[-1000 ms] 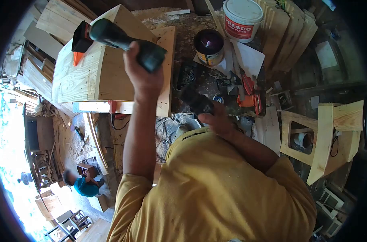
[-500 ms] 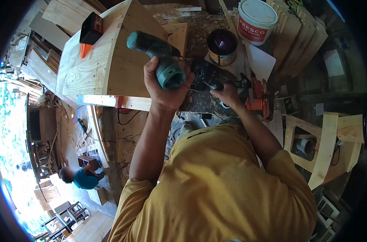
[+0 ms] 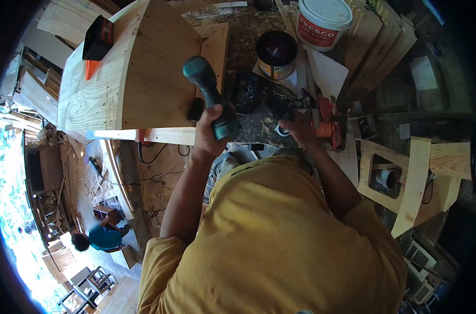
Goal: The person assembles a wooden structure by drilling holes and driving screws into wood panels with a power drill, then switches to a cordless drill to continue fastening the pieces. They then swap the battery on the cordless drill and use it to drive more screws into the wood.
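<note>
My left hand (image 3: 209,137) is wrapped round a green and black power tool (image 3: 209,86), its rounded end pointing up and away. A blurred dark part shows left of the grip. My right hand (image 3: 301,130) is closed on a dark tool-like object (image 3: 279,107), whose shape is hard to make out against the bench. Between the hands and farther back lies a black tray (image 3: 247,93) with small metal pieces, probably screws. Close to my right fingers is a small white-rimmed round item (image 3: 282,130).
A large wooden box (image 3: 157,70) with an orange-and-black item (image 3: 97,44) fills the left. Behind are a dark-lidded can (image 3: 275,55) and a white bucket (image 3: 324,23). An orange tool (image 3: 329,123) lies right. A person in blue (image 3: 104,238) sits at lower left.
The green tool has turned more upright and moved apart from the dark object in my right hand. The tray between them shows more fully. The whole view has shifted slightly.
</note>
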{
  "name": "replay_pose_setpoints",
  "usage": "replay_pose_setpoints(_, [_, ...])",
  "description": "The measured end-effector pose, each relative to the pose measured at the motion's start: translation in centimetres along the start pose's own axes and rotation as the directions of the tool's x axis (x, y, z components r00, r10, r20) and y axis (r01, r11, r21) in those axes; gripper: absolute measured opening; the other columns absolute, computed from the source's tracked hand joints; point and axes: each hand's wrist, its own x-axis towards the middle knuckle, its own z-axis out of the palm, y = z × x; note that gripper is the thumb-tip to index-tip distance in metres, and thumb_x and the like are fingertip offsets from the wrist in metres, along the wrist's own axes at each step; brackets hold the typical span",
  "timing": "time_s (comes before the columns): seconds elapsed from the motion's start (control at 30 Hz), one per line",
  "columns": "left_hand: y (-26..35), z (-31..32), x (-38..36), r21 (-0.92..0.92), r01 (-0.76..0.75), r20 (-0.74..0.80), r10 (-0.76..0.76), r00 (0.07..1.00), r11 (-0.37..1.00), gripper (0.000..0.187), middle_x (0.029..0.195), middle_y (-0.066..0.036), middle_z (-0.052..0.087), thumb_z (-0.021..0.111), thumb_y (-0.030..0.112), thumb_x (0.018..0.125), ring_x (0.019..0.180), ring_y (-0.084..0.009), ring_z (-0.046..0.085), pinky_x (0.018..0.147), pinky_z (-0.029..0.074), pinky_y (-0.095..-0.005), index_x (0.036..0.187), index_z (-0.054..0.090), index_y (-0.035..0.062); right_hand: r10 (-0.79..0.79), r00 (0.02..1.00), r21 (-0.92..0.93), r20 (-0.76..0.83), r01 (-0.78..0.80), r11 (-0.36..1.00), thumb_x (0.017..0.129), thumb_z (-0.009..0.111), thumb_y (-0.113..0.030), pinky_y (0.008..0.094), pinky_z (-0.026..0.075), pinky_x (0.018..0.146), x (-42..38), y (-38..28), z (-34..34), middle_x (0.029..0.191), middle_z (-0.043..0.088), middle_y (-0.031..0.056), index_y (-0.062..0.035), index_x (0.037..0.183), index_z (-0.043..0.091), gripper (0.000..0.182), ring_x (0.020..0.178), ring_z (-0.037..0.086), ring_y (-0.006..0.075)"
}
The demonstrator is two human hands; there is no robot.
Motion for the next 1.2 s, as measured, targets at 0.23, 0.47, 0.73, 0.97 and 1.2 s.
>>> replay_pose_setpoints(0.23, [-3.4, -0.5, -0.4, -0.042, 0.148, 0.032, -0.147, 0.989, 0.988, 0.063, 0.102, -0.008, 0.062, 0.072, 0.037, 0.073, 0.086, -0.0220, 0.060, 0.079, 0.050, -0.0345, 0.122, 0.054, 0.0010, -0.087, 0.987, 0.168, 0.133, 0.064, 0.984, 0.076, 0.076, -0.031, 0.0299, 0.047, 0.082, -2.4, -1.0, 3.1, 0.093, 0.063, 0.0040, -0.0006, 0.117, 0.057, 0.055, 0.088, 0.057, 0.0130])
replay_pose_setpoints(0.47, [-4.9, -1.8, -1.6, -0.169, 0.197, 0.044, -0.192, 0.980, 0.966, 0.073, 0.104, -0.008, 0.063, 0.074, 0.040, 0.070, 0.087, -0.0218, 0.060, 0.078, 0.049, -0.0346, 0.131, 0.050, 0.0087, -0.135, 0.980, 0.045, 0.149, 0.130, 0.990, 0.077, 0.076, -0.042, 0.0327, 0.047, 0.078, -4.1, -3.8, 4.3, 0.094, 0.063, 0.0089, -0.0008, 0.114, 0.058, 0.058, 0.085, 0.058, 0.0181])
replay_pose_setpoints(0.73, [-3.7, -4.1, -2.4, -0.066, 0.338, 0.274, -0.309, 0.911, 0.939, 0.093, 0.090, -0.012, 0.065, 0.073, 0.046, 0.063, 0.075, -0.0200, 0.061, 0.068, 0.045, -0.0288, 0.137, 0.042, -0.0009, 0.054, 0.713, 0.254, 0.699, -0.319, 0.913, 0.082, 0.069, -0.045, 0.0295, 0.045, 0.076, -3.1, -1.7, 4.1, 0.089, 0.062, 0.0019, -0.0012, 0.105, 0.064, 0.050, 0.082, 0.056, 0.0129])
replay_pose_setpoints(0.97, [-3.5, -4.4, -4.0, -0.173, 0.351, 0.195, -0.318, 0.928, 0.920, 0.085, 0.107, -0.016, 0.062, 0.075, 0.038, 0.065, 0.083, -0.0243, 0.062, 0.072, 0.051, -0.0339, 0.132, 0.046, -0.0053, 0.160, 0.381, -0.068, 0.911, -0.245, 0.967, 0.076, 0.072, -0.050, 0.0324, 0.046, 0.087, -0.1, -3.1, 4.1, 0.102, 0.065, 0.0088, 0.0012, 0.113, 0.063, 0.064, 0.097, 0.060, 0.0193])
replay_pose_setpoints(1.2, [-3.4, -5.6, -4.3, -0.130, 0.391, 0.217, -0.359, 0.908, 0.911, 0.067, 0.104, -0.015, 0.063, 0.076, 0.034, 0.066, 0.079, -0.0262, 0.065, 0.070, 0.054, -0.0367, 0.119, 0.054, -0.0007, 0.152, 0.589, -0.216, 0.794, 0.039, 0.976, 0.078, 0.072, -0.045, 0.0327, 0.043, 0.091, -2.1, -6.0, 3.1, 0.112, 0.063, 0.0125, -0.0002, 0.120, 0.059, 0.063, 0.107, 0.057, 0.0191])
